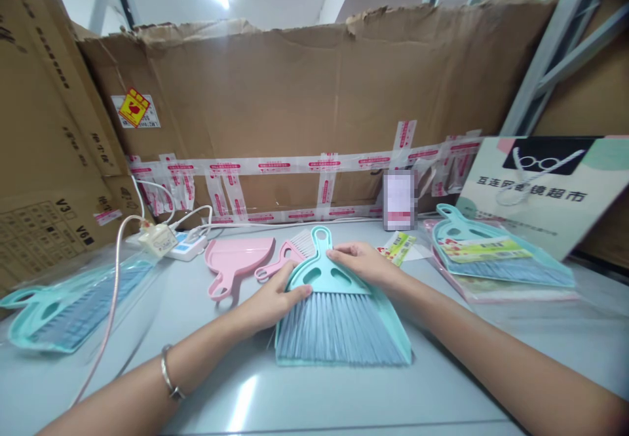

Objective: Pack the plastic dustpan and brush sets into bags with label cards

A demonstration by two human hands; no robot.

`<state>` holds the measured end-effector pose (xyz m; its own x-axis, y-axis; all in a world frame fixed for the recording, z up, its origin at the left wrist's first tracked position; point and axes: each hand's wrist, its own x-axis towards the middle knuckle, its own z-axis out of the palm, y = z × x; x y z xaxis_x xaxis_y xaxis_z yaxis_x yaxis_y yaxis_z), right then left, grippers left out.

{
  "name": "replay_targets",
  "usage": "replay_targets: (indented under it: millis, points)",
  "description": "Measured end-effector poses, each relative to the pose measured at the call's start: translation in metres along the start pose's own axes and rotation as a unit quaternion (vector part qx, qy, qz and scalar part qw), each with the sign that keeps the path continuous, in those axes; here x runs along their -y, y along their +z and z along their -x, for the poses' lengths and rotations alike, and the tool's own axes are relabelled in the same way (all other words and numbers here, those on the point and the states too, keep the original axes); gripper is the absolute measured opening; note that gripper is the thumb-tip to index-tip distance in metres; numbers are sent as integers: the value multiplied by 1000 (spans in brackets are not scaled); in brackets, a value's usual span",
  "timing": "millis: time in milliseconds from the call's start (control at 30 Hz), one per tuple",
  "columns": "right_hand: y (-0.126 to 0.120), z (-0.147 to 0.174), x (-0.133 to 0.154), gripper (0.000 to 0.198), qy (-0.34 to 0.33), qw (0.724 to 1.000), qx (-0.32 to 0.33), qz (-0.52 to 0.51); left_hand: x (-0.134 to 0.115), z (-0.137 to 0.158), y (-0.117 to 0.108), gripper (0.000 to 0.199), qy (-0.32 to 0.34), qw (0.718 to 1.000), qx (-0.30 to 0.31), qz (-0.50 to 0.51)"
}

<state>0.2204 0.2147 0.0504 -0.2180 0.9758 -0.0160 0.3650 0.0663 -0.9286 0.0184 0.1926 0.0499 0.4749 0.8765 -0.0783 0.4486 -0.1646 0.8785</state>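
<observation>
At the table's centre, a teal brush (pixel 328 305) lies nested in a teal dustpan (pixel 400 337), which the left hand (pixel 272 301) presses at nine o'clock and the right hand (pixel 361 262) at one o'clock, fingers spread flat, gripping nothing. The person seems to be seating the pair together; lifting it would need a closed grip. Farther off, at eleven o'clock, lie a pink dustpan (pixel 236 260) and pink brush (pixel 287 256).

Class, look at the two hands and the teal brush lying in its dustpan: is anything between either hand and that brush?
Nothing visible. The left hand and right hand already rest on the teal brush, which lies in its teal dustpan.
</observation>
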Motion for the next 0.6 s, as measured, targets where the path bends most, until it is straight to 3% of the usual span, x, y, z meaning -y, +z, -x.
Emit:
replay_targets:
  millis: [100, 200, 267, 333, 400, 500, 600]
  points:
    - [-1, 0, -2, 41, -1, 999, 41, -3, -3, 3, -2, 42, -5, 1000, 6, -19]
    - [-23, 0, -1, 41, -9, 989, 37, 144, -2, 3, -1, 38, -2, 999, -9, -30]
    - [-49, 1, -4, 39, 2, 956, -29, 293, 1, 2, -1, 38, -3, 999, -36, -12]
    - [-76, 2, -10, 38, 39, 925, -79, 369, 3, 0, -2, 39, -1, 997, -77, 16]
    - [-95, 3, -19, 39, 90, 899, -81, 422, 5, -2, -4, 38, 9, 994, -103, 40]
    - [-100, 2, -30, 29, 129, 865, -55, 482, 4, -3, -6, 33, 17, 994, -89, 58]
    - [-91, 1, -32, 23, 128, 840, -57, 524, -2, -2, -7, 33, 18, 994, -80, 70]
